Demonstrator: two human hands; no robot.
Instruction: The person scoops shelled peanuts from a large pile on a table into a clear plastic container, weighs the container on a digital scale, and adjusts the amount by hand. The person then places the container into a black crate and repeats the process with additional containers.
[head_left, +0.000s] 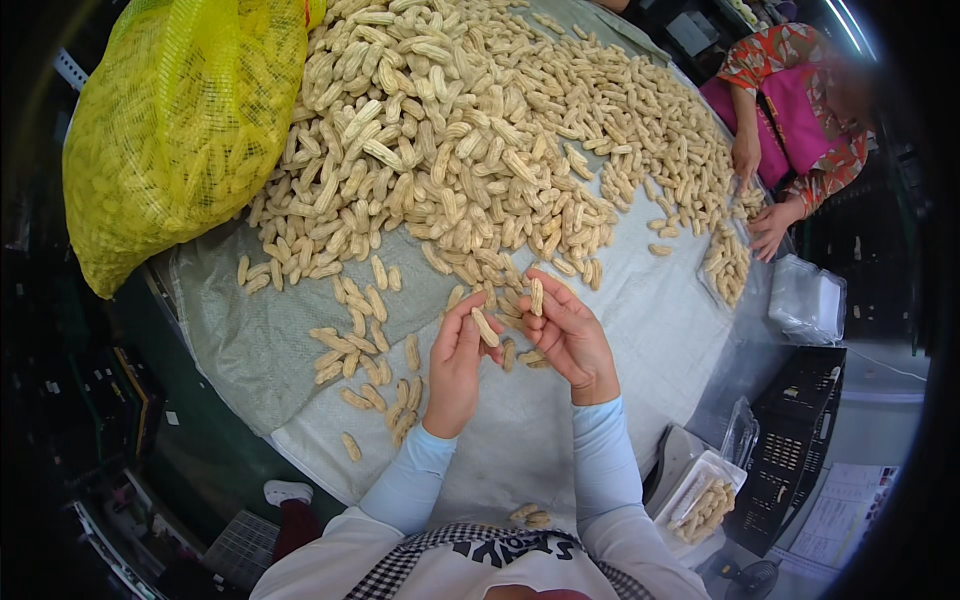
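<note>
A peanut in its shell (pixel 484 327) is pinched between the thumb and fingers of my left hand (pixel 458 365). Close beside it, my right hand (pixel 577 345) grips another unshelled peanut (pixel 537 297) the same way. Both hands are held over the pale sheet (pixel 500 420) on the table, just in front of a big heap of peanuts (pixel 430 140). A few loose peanuts (pixel 508 354) lie beneath and between my hands. More scattered peanuts (pixel 350 345) lie to the left of my left hand.
A full yellow mesh sack (pixel 185 140) stands at the far left. Across the table's right side a co-worker (pixel 800 110) handles peanuts. Clear plastic boxes (pixel 805 300) lie near that person. A tray of peanuts (pixel 703 505) sits at the near right, by a black crate (pixel 790 440).
</note>
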